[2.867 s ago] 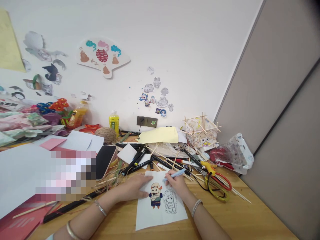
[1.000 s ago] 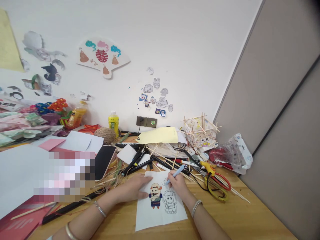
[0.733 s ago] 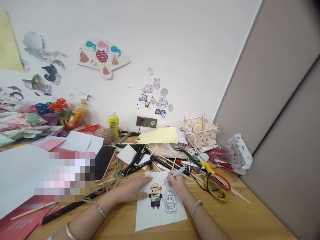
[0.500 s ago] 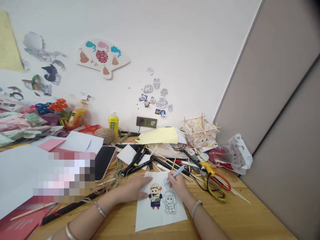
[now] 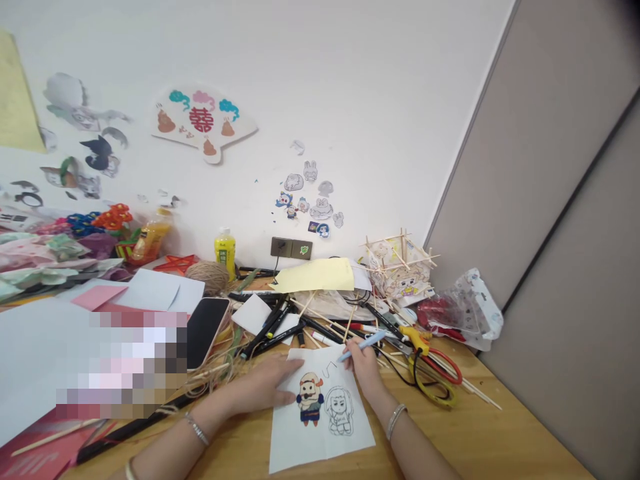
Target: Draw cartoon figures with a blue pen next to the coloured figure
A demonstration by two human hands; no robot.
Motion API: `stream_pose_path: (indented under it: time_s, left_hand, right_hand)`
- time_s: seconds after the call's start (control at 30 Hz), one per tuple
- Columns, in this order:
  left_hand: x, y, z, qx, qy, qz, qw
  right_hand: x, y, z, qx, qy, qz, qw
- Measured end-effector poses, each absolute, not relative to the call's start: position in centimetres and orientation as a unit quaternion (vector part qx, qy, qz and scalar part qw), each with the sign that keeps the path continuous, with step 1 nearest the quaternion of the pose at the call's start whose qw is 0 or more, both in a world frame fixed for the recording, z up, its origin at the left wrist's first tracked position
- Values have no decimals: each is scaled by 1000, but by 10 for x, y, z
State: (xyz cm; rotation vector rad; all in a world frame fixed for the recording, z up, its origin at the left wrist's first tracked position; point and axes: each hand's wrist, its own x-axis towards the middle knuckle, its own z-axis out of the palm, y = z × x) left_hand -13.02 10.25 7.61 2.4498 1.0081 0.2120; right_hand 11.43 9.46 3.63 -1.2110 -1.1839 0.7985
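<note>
A white sheet of paper lies on the wooden table in front of me. It bears a coloured cartoon figure, an outlined figure to its right and a few short pen strokes above them. My left hand rests on the sheet's left edge, fingers stretched out and apart. Closed around a light blue pen, my right hand is at the upper right edge of the sheet. The pen's tip points left, close to the short strokes.
Black markers and thin wooden sticks clutter the table behind the sheet. Scissors with yellow and red handles lie to the right. Left are a phone, twine and papers. A yellow-labelled bottle stands by the wall.
My right hand has shifted slightly right with the pen, which tilts flatter now. More of the short strokes on the paper shows. My left hand stays on the sheet.
</note>
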Motion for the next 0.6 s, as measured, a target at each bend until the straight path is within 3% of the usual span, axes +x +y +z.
stream_pose_path:
  time_s: [0.17, 0.6]
  left_hand:
    - [-131, 102, 76, 885, 385, 74, 253]
    - [-123, 102, 76, 829, 449, 167, 288]
  right_hand:
    - [121, 99, 40, -501, -459, 316, 662]
    - [111, 100, 34, -501, -491, 418, 577]
